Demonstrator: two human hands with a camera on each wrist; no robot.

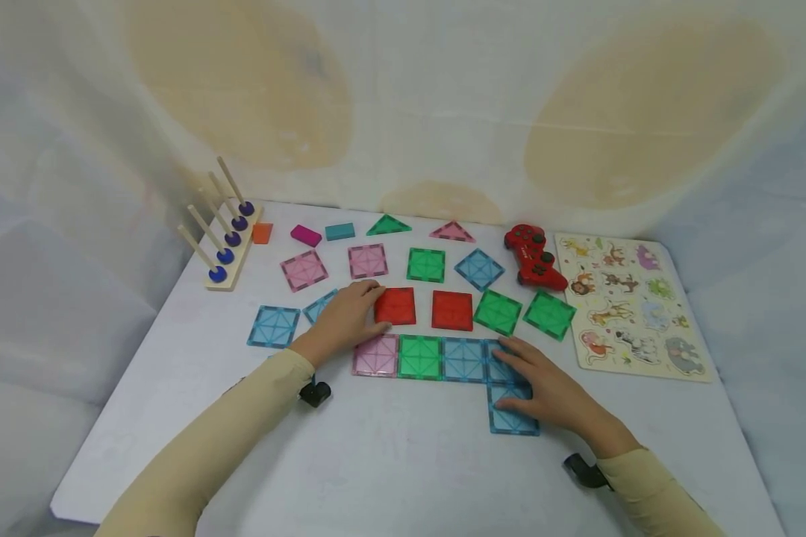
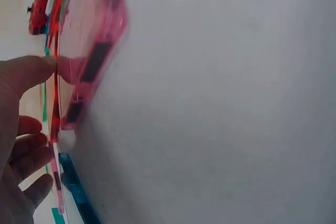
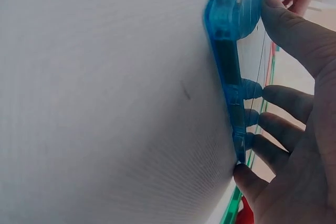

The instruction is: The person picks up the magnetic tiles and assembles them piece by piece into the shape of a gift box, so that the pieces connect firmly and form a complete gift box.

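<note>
In the head view, my left hand [image 1: 342, 317] holds the left side of a red magnetic tile [image 1: 398, 306], thumb at its near edge and fingertips at its far edge. Just in front lies a joined row: a pink tile [image 1: 376, 356], a green tile [image 1: 419, 357], a blue tile [image 1: 464, 359] and another blue tile partly covered by my right hand [image 1: 551, 388]. A further blue tile [image 1: 513, 421] joins that last one on the near side. My right fingertips rest on the row's end tile, with the thumb on the nearer blue tile.
Loose tiles lie behind the row, including a second red tile [image 1: 452, 311] and a green tile [image 1: 550, 315]. A red game controller [image 1: 536, 257] and an animal puzzle board [image 1: 634, 306] are at the right. A wooden peg stand [image 1: 235, 253] is at the back left.
</note>
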